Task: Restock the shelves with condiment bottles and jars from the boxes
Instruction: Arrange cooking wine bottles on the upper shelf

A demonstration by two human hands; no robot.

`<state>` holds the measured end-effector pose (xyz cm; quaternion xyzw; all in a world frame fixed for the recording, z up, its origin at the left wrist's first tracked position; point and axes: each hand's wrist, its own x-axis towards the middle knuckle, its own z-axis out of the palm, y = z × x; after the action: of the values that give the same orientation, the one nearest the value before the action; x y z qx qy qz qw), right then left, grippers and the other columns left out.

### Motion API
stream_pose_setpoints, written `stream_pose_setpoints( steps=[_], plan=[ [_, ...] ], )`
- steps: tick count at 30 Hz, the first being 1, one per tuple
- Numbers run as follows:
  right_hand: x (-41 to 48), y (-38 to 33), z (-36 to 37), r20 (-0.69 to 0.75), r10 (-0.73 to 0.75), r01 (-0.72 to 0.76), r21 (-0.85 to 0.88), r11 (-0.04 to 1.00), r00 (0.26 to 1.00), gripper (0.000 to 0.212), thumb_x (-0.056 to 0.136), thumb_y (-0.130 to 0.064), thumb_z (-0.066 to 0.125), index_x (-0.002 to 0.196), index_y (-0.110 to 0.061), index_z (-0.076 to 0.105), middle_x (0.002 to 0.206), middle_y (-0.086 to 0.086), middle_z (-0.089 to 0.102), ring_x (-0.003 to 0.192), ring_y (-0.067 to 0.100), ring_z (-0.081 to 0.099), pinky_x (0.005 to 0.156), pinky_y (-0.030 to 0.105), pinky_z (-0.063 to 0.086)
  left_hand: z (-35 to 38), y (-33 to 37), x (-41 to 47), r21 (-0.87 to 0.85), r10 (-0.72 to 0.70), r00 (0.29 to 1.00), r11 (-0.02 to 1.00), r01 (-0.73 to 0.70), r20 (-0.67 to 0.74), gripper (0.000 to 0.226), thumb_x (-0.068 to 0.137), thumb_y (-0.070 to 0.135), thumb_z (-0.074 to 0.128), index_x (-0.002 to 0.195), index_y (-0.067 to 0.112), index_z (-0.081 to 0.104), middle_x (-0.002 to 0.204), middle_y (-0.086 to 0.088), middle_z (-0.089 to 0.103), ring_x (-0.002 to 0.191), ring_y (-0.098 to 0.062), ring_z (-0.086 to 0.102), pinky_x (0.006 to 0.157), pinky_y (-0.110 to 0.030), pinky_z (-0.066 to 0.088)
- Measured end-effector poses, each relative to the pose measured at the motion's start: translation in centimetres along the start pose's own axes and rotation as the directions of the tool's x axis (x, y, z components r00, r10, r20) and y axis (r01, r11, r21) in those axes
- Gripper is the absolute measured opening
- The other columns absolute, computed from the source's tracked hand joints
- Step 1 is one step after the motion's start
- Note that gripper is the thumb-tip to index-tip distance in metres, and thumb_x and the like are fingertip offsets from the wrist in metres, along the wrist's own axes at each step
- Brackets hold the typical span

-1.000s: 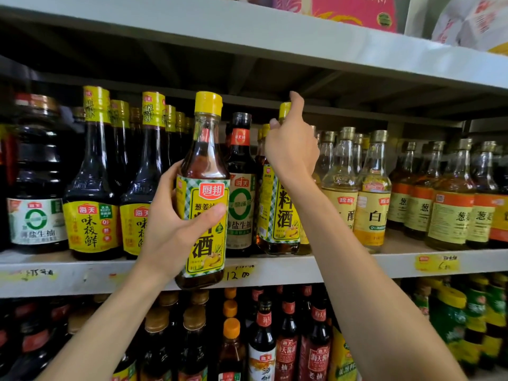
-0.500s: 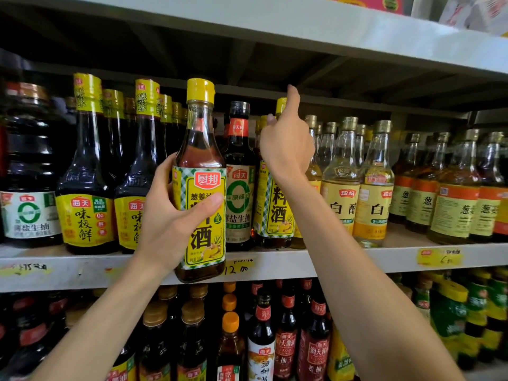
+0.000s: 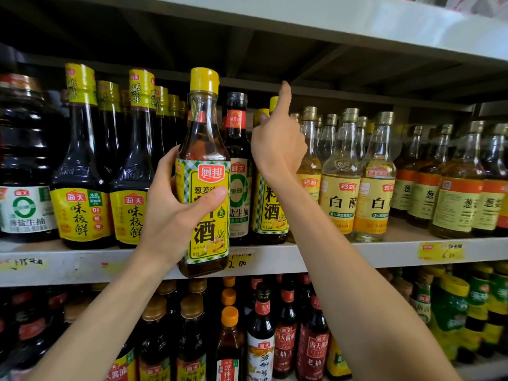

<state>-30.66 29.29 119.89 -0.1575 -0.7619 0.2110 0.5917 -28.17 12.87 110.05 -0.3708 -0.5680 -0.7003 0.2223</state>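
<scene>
You are partway through placing one bottle, so the restock is under way, not done. Your left hand [image 3: 170, 215] has its fingers and thumb wrapped round the label of a yellow-capped cooking wine bottle [image 3: 204, 166]. It is upright in front of the shelf edge [image 3: 343, 254], with its base below the board and not yet set down.

Your right hand [image 3: 277, 144] is up among the necks of the stocked row, thumb pointing up, at the matching bottle on the shelf [image 3: 270, 207]. Its fingers are hidden behind the hand, so I cannot tell whether they grip that neck or only push it back. My guess is that you are making room for the bottle you carry.

By count, you have one bottle in hand and one matching bottle at the front of the shelf, with another yellow cap behind it.
- **To the left:** one big dark jug [image 3: 24, 160], two soy sauce bottles [image 3: 79, 188] in front with more ranked behind, and one green-ring bottle [image 3: 238, 174].
- **To the right:** three white vinegar bottles [image 3: 341, 188] in front, then at least four orange-labelled bottles [image 3: 456, 188].

No box is in view, so you cannot judge from here how much stock is left to shelve.
</scene>
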Motion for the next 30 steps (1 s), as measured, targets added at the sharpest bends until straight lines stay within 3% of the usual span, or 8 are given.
stream_pose_setpoints(
  steps=[5, 9, 15, 25, 30],
  plan=[
    [-0.5, 0.5, 0.5, 0.049, 0.017, -0.017, -0.007, 1.0, 0.999, 0.07, 0.098, -0.028, 0.052, 0.156, -0.027, 0.013, 0.104, 0.009, 0.067, 0.076, 0.024, 0.063, 0.061, 0.035, 0.04, 0.1, 0.0, -0.1, 0.0, -0.014, 1.0, 1.0, 0.014, 0.001, 0.079, 0.061, 0.047, 0.079, 0.131, 0.042, 0.042, 0.112, 0.016, 0.07, 0.103, -0.008, 0.069, 0.081, -0.024, 0.058],
    [-0.6, 0.4, 0.3, 0.042, 0.027, -0.029, 0.048, 0.998, 0.999, 0.062, 0.099, -0.027, 0.051, 0.153, -0.028, 0.021, 0.104, 0.007, 0.066, 0.075, 0.021, 0.059, 0.062, 0.035, 0.039, 0.3, 0.0, 0.0, -0.02, -0.014, 1.0, 1.0, 0.014, -0.009, 0.084, 0.062, 0.045, 0.079, 0.136, 0.034, 0.042, 0.111, 0.016, 0.07, 0.103, -0.008, 0.069, 0.082, -0.021, 0.056],
    [-1.0, 0.1, -1.1, 0.118, 0.026, -0.046, 0.172, 0.984, 0.993, 0.06, 0.099, -0.022, 0.048, 0.152, -0.032, 0.022, 0.124, 0.011, 0.054, 0.097, 0.028, 0.06, 0.08, 0.045, 0.052, 1.0, 0.0, 0.0, -0.03, -0.027, 0.999, 0.999, 0.026, -0.022, 0.095, 0.06, 0.047, 0.08, 0.144, 0.026, 0.04, 0.111, 0.009, 0.071, 0.103, -0.013, 0.07, 0.086, -0.038, 0.056],
    [-0.7, 1.3, -3.7, 0.339, -0.097, -0.028, 0.346, 0.938, 0.936, 0.075, 0.098, -0.009, 0.05, 0.158, -0.03, 0.01, 0.122, 0.014, 0.057, 0.092, 0.023, 0.062, 0.087, 0.049, 0.053, 3.9, 0.5, -0.2, -0.044, -0.037, 0.999, 0.998, 0.036, -0.039, 0.09, 0.06, 0.046, 0.081, 0.14, 0.029, 0.045, 0.115, 0.004, 0.07, 0.103, -0.015, 0.069, 0.087, -0.039, 0.055],
    [-0.8, 2.9, -4.7, 0.361, -0.131, -0.035, 0.421, 0.906, 0.923, 0.078, 0.097, -0.009, 0.057, 0.158, -0.027, 0.012, 0.137, 0.008, 0.051, 0.117, 0.02, 0.055, 0.099, 0.046, 0.05, 5.8, 0.9, -0.3, -0.043, -0.039, 0.999, 0.998, 0.038, -0.019, 0.095, 0.06, 0.046, 0.081, 0.144, 0.027, 0.041, 0.116, 0.004, 0.07, 0.105, -0.015, 0.069, 0.09, -0.042, 0.055]
  ],
)
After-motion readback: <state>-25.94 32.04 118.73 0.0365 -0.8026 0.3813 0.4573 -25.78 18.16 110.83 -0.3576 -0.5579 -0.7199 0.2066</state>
